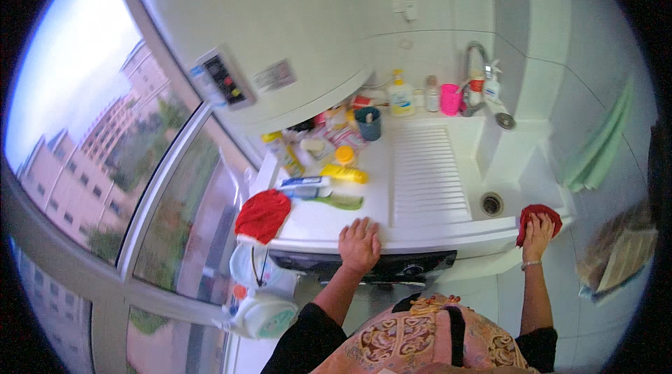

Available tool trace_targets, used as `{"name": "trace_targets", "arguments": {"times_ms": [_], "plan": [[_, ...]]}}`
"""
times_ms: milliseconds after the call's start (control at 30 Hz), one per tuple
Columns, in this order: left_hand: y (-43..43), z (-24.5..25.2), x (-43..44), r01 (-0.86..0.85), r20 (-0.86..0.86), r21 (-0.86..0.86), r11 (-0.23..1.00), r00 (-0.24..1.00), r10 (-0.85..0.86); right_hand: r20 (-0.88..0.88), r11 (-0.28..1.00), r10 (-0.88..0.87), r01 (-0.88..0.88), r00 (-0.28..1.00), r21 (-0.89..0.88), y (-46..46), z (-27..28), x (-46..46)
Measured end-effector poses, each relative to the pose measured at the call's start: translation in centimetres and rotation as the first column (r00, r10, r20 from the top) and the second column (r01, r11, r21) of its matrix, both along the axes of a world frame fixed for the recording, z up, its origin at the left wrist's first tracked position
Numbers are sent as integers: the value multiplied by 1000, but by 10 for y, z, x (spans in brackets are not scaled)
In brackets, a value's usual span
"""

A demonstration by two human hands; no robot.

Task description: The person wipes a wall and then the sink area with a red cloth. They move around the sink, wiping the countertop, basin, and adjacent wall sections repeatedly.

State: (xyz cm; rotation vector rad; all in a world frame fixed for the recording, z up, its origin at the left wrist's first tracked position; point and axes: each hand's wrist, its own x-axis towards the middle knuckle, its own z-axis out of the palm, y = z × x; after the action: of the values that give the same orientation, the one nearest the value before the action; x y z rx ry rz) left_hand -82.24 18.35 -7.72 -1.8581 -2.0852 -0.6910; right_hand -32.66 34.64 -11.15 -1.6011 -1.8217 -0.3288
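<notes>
My left hand (360,242) rests flat on the front edge of the white washboard counter (315,222), with nothing in it. Just beyond its fingertips lies a green comb (344,201). Over at the right front corner of the sink (480,174), my right hand (539,229) holds a folded red cloth (555,216) against the rim. The palm hides part of this cloth. A second red cloth (262,215) lies over the counter's left front corner. Between the counter's middle and the basin is the ribbed washboard (428,174).
Behind the comb lie toothpaste (304,181), a yellow tube (344,173) and a dark cup (368,123). A pump bottle (401,98), a pink cup (450,99) and the faucet (475,48) line the back. A white water heater (294,22) overhangs the left. A green towel (601,143) hangs right.
</notes>
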Motion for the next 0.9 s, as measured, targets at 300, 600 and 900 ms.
{"name": "trace_targets", "arguments": {"times_ms": [300, 600, 900], "plan": [[0, 0, -1, 4, 26, 24, 1000, 1000, -4, 89, 975, 224, -222, 971, -28, -64, 9, -129], [-2, 3, 0, 16, 43, 17, 1000, 999, -17, 119, 844, 534, -521, 837, -123, -107, 42, -234], [-4, 4, 0, 27, 42, 62, 998, 999, -29, 184, 816, 578, -562, 795, -136, -109, 50, -241]]}}
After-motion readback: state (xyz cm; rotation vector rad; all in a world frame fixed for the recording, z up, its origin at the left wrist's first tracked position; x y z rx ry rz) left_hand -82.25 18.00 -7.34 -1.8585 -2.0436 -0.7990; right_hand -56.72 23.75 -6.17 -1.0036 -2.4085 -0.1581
